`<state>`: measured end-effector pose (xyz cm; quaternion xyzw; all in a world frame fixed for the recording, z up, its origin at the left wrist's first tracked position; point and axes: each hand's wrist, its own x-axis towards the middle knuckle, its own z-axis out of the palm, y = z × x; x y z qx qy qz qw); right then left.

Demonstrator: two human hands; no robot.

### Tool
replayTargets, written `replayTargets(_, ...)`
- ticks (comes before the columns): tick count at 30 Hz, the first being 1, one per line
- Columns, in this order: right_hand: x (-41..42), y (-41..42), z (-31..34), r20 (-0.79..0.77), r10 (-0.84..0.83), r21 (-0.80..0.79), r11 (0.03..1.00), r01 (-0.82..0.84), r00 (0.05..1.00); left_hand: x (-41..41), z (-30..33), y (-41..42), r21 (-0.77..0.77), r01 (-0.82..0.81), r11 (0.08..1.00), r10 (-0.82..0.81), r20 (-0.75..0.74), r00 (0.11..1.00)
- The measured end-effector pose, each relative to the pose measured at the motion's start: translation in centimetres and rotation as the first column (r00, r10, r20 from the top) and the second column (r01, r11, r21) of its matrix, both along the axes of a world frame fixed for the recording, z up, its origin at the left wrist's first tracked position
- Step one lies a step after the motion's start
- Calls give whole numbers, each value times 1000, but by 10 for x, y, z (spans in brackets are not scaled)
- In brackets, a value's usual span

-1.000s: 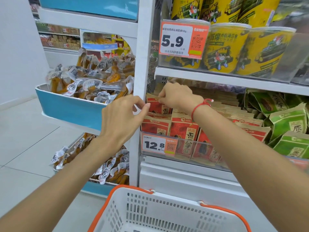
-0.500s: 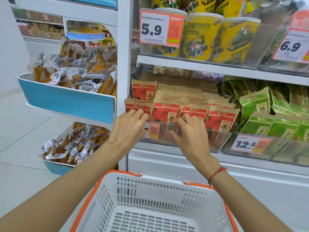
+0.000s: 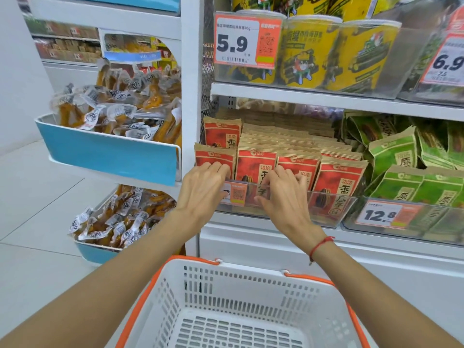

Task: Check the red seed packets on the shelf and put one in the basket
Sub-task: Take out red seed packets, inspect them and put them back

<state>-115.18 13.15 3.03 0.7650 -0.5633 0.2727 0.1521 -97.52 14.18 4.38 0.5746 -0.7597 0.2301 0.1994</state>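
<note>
**Both hands at the front row of red packets**

We have both hands on the red-and-brown paper seed packets (image 3: 258, 169) that stand in rows behind a clear plastic shelf front (image 3: 326, 209). Our left hand (image 3: 203, 189) lies with straight, close-set fingers against the leftmost front packet, fingertips on its red face. Our right hand (image 3: 283, 194) has its fingers bent over the top edge of the clear front, touching the second and third packets, with the thumb on the outside of the plastic; we cannot tell whether it pinches a packet. A red string bracelet (image 3: 320, 246) circles the right wrist. The white plastic basket with an orange rim (image 3: 190, 292) sits below the hands with nothing visible in it. Green packets (image 3: 394, 156) stand just right of the red ones, yellow tubs (image 3: 308, 51) on the shelf above.
</note>
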Motion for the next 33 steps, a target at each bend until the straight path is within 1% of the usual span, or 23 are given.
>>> replayTargets(4,-1,-2,11,-7,16,72,997,-16,1000,0,9,-5,73,0,997,4,-63,998)
replayTargets(8,-3,1,21,28,39,103,994,-41,999,-3,18,-1,69,0,998,7,-98,995)
replayTargets(17,-6,31,19,4,78,90,993,-78,997,1,12,31,3,47,999,-47,-90,995)
replayTargets(21,-8,44,11,-37,87,64,994,-85,995,4,8,44,45,86,995,-86,0,996)
replayTargets(24,-8,50,8,-32,99,62,993,-97,995,6,4,47,33,106,994,-106,-4,994)
replayTargets(26,-6,53,14,-66,106,90,991,-100,992,6,5,48,41,108,993,-107,-21,994)
replayTargets(28,-6,57,25,-99,120,150,983,-105,988,10,7,51,6,144,990,-144,-27,989)
replayTargets(30,-10,63,42,-55,148,187,973,-135,988,16,14,57,-109,231,967,-242,-108,964)
replayTargets(31,-10,65,54,14,170,155,973,-170,985,20,21,59,-181,267,947,-297,-173,939)
replayTargets(32,-9,65,69,94,197,88,975,-205,976,24,32,57,-265,274,925,-343,-266,901)
replayTargets(33,-6,62,84,176,219,18,974,-226,960,27,45,55,-338,237,911,-360,-370,856)
